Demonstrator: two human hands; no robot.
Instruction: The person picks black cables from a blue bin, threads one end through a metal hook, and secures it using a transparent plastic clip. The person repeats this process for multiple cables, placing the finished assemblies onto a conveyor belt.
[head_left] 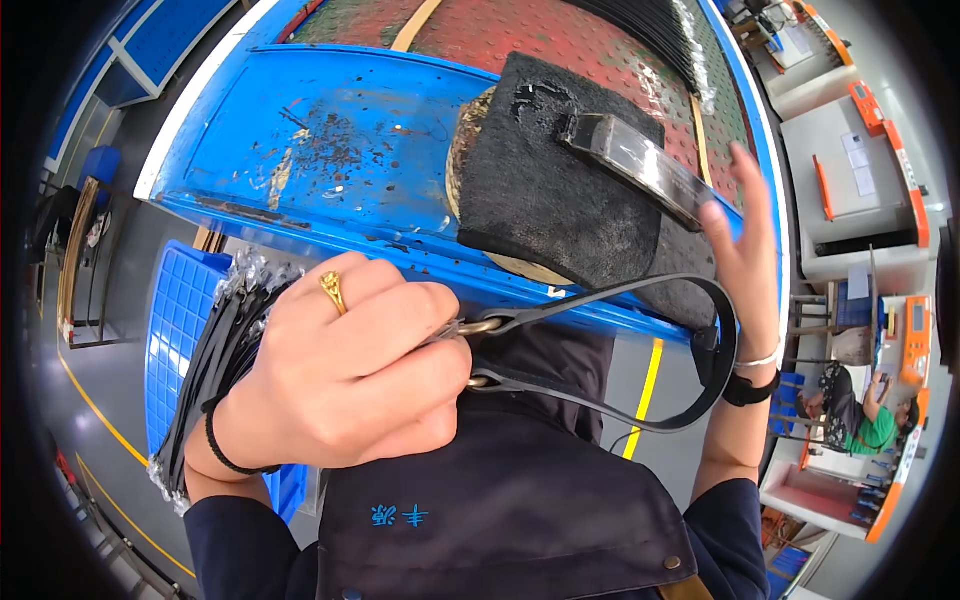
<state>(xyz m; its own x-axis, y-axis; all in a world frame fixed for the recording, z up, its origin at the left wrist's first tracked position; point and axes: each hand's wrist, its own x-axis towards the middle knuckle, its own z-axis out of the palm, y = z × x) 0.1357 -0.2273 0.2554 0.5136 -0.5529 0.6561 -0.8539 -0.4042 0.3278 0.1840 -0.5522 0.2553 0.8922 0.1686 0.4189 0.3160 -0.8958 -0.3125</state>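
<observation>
My left hand (360, 360) is closed around the ends of a black strap (640, 425), with metal rings (482, 327) showing beside its fingers. The strap loops out to the right, and its far bend comes up against my right wrist. My right hand (745, 240) is raised with its fingers apart and holds nothing. Close to its thumb lies a flat bar with a shiny, clear-looking face (645, 165); I cannot tell whether they touch. The bar rests on a black cloth pad (560, 190) with a wet-looking smear, laid over a round pale block (465, 155).
A stained blue bench top (340, 140) carries the pad. Behind it, a red studded mat (480, 35) bears a bundle of black straps (650, 35). More straps (215, 360) hang over a blue basket (175, 330) at left. A person in green (868, 430) sits far right.
</observation>
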